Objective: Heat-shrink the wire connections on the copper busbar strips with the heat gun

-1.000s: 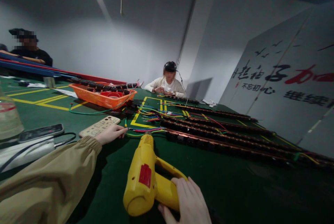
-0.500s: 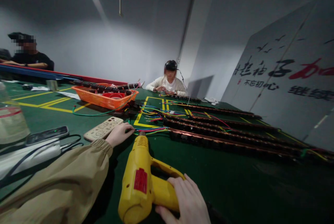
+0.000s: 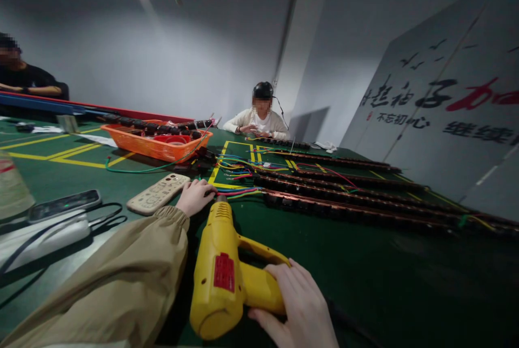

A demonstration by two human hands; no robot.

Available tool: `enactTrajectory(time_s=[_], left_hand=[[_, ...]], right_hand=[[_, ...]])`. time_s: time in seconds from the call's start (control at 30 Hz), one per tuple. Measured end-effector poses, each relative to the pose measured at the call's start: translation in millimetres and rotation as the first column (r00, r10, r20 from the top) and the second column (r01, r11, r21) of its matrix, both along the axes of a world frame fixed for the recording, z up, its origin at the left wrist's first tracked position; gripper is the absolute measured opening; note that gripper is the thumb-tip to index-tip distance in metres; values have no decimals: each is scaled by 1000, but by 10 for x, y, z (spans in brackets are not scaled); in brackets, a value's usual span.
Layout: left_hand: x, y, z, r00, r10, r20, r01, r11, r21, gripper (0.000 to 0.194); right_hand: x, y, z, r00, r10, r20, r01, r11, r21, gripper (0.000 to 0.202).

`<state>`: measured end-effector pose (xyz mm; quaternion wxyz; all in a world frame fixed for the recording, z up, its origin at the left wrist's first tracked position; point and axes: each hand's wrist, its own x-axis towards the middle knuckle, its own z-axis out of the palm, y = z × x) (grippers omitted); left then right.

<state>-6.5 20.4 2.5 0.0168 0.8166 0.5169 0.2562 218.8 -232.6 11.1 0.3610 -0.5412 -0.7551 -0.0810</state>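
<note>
My right hand (image 3: pixel 302 299) wraps round the handle of a yellow heat gun (image 3: pixel 217 278), which lies on its side with a red label facing up. Its nozzle points away from me, just below a bundle of coloured wires (image 3: pixel 243 192). At the left end of that bundle, my left hand (image 3: pixel 197 196) is closed, pinching the wire ends; the fingertips are partly hidden. These wires run right to the nearest of several long black strips with copper-coloured edges (image 3: pixel 348 208). A patterned phone case (image 3: pixel 156 194) lies beside my left wrist.
An orange basket (image 3: pixel 152 148) with dark strip pieces stands beyond my left hand. To the left are a dark phone (image 3: pixel 65 205), a white power strip (image 3: pixel 48 242) with cables and a clear container (image 3: pixel 14 186). A co-worker (image 3: pixel 259 115) sits across the green table, another at far left.
My left hand has shifted slightly right and nearer to the nozzle along the wires. The heat gun has moved a little right with my right hand. The view has also shifted slightly.
</note>
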Motion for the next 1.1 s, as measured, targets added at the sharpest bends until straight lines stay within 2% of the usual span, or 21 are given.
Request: enactTrajectory(time_s=[0.13,0.3,0.37,0.5,0.6,0.87,0.97,1.1], left_hand=[[-5,14,37,1000,4,24,-2,995,-104,24],[26,1,103,998,50,-49,-59,977,-205,24],[41,-8,86,996,72,-56,-80,982,-170,23],[41,-12,17,998,44,-54,-42,999,30,20],[12,-40,36,999,11,-33,-7,995,103,20],[-137,-223,262,987,-145,65,143,989,33,16],[-157,-226,250,980,-183,80,187,982,-39,15],[-135,-200,157,974,-191,120,204,974,-101,19]], right_hand=[[-42,-20,22,1000,-16,5,16,999,-43,48],[-44,-35,75,1000,-7,28,9,998,-64,52],[-52,-41,81,1000,-2,21,4,998,-59,53],[-60,-57,48,1000,8,-3,-8,1000,-23,56],[-46,-66,10,999,27,-17,-27,1000,1,59],[-14,-93,2,998,65,-27,-65,997,30,57],[-16,-100,12,998,64,-18,-64,998,20,56],[-14,-84,2,999,50,-21,-50,999,21,55]])
